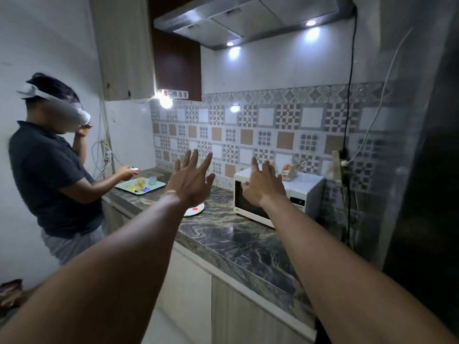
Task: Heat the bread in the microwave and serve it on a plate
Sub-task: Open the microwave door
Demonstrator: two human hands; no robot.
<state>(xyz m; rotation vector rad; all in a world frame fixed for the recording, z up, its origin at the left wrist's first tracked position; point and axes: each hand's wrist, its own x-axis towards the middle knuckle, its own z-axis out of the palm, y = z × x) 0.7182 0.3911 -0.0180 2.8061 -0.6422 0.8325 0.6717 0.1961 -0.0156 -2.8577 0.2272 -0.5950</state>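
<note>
Long marble counter (pixel 238 242) runs along the tiled wall. Another person (pixel 49 175) wearing a headset stands at its far left end, busy over a tray (pixel 140 186). The white microwave (pixel 295 194) sits at the right end against the back wall, door closed as far as I can tell.

The dotted plate (pixel 196 210) is mid-counter, nearer the front edge and half hidden under my left wrist. The bread (pixel 289 171) is in a bag on top of the microwave, toward the back.

Both arms are stretched out. The left hand (pixel 191 184) is up over the plate and the right hand (pixel 264 187) is in front of the microwave's top corner. The fingers (pixel 192 157) on both are spread wide and hold nothing. Looks like the very start, just going for the bread.

What I'd worry about:
- **The bread bag:** it's perched up top with nothing behind it except loose cables and a socket block (pixel 339 167), so a sloppy grab could shove it off the back or snag a cord.
- **The plate:** it's close enough to the front edge that a dropped forearm could sweep it off.
- **The other person:** it's tight quarters, so elbows could bump.
</note>
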